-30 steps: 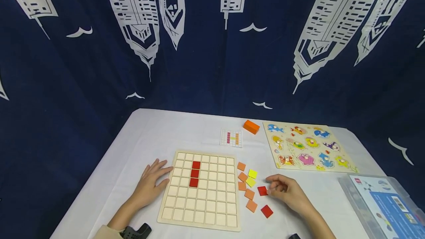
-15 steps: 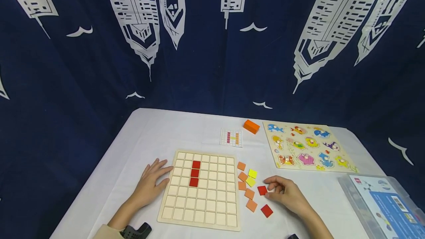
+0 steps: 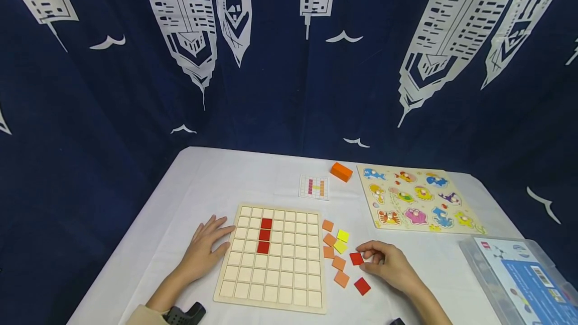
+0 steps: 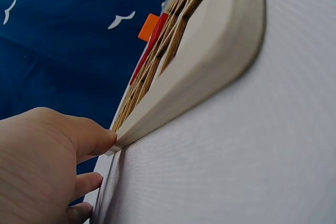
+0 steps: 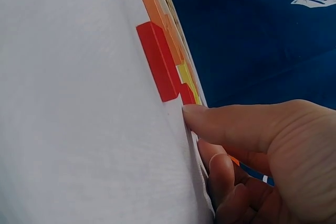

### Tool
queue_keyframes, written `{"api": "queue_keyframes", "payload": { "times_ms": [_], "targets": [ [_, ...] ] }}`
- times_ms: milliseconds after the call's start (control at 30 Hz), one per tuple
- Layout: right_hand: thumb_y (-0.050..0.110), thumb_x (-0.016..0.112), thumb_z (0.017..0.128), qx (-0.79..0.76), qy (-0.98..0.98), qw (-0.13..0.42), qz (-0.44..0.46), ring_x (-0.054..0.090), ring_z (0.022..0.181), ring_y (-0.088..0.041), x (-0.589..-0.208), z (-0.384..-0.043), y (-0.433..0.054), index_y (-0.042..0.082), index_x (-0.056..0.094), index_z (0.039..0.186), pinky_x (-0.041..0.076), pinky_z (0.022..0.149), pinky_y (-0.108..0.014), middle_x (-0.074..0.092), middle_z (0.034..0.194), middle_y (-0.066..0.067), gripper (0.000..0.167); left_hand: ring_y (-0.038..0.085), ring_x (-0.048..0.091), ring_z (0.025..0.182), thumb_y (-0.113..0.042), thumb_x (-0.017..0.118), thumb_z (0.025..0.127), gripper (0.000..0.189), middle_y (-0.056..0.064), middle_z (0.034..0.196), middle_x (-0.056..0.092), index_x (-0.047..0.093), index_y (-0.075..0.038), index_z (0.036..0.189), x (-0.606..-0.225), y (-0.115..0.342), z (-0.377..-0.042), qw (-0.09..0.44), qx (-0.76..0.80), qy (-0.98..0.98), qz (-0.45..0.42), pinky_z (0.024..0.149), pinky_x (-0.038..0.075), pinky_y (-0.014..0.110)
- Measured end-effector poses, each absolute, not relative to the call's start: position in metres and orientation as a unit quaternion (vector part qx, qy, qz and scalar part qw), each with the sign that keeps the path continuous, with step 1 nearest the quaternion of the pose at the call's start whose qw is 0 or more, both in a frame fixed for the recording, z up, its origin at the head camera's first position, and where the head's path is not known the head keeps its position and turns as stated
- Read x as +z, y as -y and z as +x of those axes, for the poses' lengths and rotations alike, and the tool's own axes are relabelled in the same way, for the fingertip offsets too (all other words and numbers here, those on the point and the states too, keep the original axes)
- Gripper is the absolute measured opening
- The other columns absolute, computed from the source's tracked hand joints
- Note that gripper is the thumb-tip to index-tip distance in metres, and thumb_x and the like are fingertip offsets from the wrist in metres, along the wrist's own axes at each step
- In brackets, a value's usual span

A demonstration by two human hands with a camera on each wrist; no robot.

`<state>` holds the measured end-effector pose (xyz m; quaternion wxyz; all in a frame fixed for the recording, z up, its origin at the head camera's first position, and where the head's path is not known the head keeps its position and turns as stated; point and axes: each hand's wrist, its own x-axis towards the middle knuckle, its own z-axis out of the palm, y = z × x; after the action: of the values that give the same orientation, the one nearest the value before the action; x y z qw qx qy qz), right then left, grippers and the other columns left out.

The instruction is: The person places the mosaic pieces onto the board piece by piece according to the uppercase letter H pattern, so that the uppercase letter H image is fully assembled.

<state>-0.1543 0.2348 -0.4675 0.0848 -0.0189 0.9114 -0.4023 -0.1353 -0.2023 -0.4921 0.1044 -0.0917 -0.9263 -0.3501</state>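
A wooden grid board [image 3: 273,306] lies in the middle of the table, with red tiles [image 3: 264,235] in one column. Against its left edge rests my left hand [image 3: 205,250], fingers spread. The left wrist view has that thumb [image 4: 100,136] touching the board's rim. My right hand [image 3: 390,267] pinches a red square tile [image 3: 356,259] at its edges between thumb and index finger, close to the tablecloth. In the right wrist view the thumb [image 5: 226,124] covers part of this tile [image 5: 186,95]. Another red tile [image 3: 362,286] lies just nearer the table's front.
Orange tiles [image 3: 339,263] and yellow tiles [image 3: 340,246] lie right of the board. Behind it are a pattern card [image 3: 313,187] and an orange block [image 3: 341,172]. A sea-animal puzzle [image 3: 422,198] and a plastic case [image 3: 519,277] occupy the right side.
My right hand has shifted slightly left, and its thumb and index finger have closed in on the red tile. The left hand has stayed put.
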Motion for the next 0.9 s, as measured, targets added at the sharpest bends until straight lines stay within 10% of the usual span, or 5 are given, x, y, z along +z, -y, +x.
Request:
{"api": "queue_keyframes", "payload": {
  "times_ms": [900],
  "targets": [
    [0.009, 0.079, 0.079, -0.405, -0.909, 0.074, -0.068, 0.050, 0.067, -0.011, -0.433, -0.152, -0.204, 0.007, 0.067, 0.098, 0.041, 0.054, -0.019, 0.058, 0.078, 0.000, 0.023, 0.046, 0.028, 0.144, -0.008, 0.068, 0.088, 0.037, 0.021, 0.145, 0.048, 0.065, -0.007, 0.125, -0.488, 0.202, -0.134, 0.106, -0.345, 0.928, -0.092, 0.116, 0.010, 0.065]
  ]
}}
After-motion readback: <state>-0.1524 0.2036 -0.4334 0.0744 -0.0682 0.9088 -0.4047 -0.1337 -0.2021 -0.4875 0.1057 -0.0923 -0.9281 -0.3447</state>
